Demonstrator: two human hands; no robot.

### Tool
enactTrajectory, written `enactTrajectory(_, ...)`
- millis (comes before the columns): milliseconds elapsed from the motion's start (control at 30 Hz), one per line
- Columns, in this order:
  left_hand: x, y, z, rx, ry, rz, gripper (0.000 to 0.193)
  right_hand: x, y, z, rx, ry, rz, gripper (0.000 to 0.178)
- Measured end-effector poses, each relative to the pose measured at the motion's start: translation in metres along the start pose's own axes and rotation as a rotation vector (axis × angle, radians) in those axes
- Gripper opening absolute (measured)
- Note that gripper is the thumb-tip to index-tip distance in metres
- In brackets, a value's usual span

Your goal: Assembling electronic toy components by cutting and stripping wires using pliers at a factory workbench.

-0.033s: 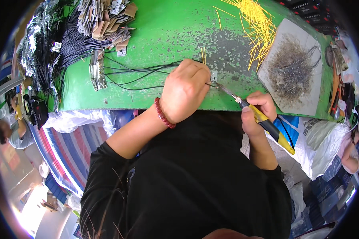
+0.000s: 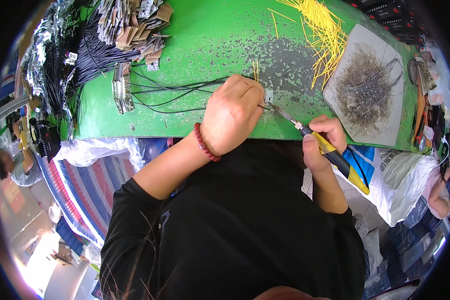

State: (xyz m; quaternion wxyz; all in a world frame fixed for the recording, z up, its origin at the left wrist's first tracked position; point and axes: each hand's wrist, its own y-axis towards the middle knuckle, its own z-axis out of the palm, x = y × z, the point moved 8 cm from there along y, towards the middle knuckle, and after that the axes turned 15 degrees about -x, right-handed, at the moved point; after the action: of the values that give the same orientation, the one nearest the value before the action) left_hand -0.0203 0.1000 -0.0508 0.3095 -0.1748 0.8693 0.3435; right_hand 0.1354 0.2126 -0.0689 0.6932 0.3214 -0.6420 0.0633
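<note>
My right hand (image 2: 325, 140) is closed round the yellow and black handle of a soldering iron (image 2: 341, 161). The iron's metal tip points up and left, toward the fingertips of my left hand (image 2: 236, 111). That hand is closed on black cables (image 2: 177, 89), and a dark wire end (image 2: 265, 107) sticks out of its fingers close to the tip. Whether tip and wire touch, I cannot tell. Leftward the cables run to a stack of metal connectors (image 2: 122, 88). Thin yellow tubes (image 2: 255, 70) show just beyond the left hand, beside a small pale piece (image 2: 269, 95).
Everything lies on a worn green table (image 2: 220, 40). Yellow tubes (image 2: 322, 35) form a heap at the back right, by a grey board (image 2: 380, 127) with dark residue and loose wires. Brown and silver pieces (image 2: 130, 30) and black cable bundles (image 2: 55, 65) crowd the left.
</note>
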Motion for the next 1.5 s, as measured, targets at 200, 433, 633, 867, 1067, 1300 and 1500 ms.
enactTrajectory(200, 0.001, 0.000, 0.001, 0.005, -0.009, 0.004, 0.018, 0.001, 0.001, 0.005, 0.019, 0.000, -0.004, 0.021)
enactTrajectory(433, 0.000, 0.001, -0.002, -0.019, -0.023, -0.016, 0.019, -0.005, -0.005, -0.011, -0.093, 0.086, 0.041, 0.026)
enactTrajectory(633, -0.001, 0.002, -0.001, -0.008, -0.017, -0.007, 0.019, -0.005, -0.002, -0.009, -0.087, 0.068, 0.037, 0.030)
enactTrajectory(867, -0.001, 0.010, 0.003, 0.106, 0.037, -0.026, 0.014, -0.005, -0.001, -0.008, -0.084, 0.051, 0.055, 0.031)
enactTrajectory(1067, 0.000, 0.017, 0.012, 0.264, 0.159, -0.036, 0.009, -0.007, -0.001, -0.007, -0.073, 0.029, 0.084, 0.026)
enactTrajectory(1300, 0.001, 0.016, 0.014, 0.296, 0.175, -0.021, 0.008, -0.007, 0.000, -0.005, -0.053, 0.036, 0.079, 0.025)
enactTrajectory(1500, 0.001, 0.014, 0.011, 0.247, 0.138, -0.037, 0.008, -0.004, 0.000, -0.001, -0.009, 0.055, 0.075, 0.026)
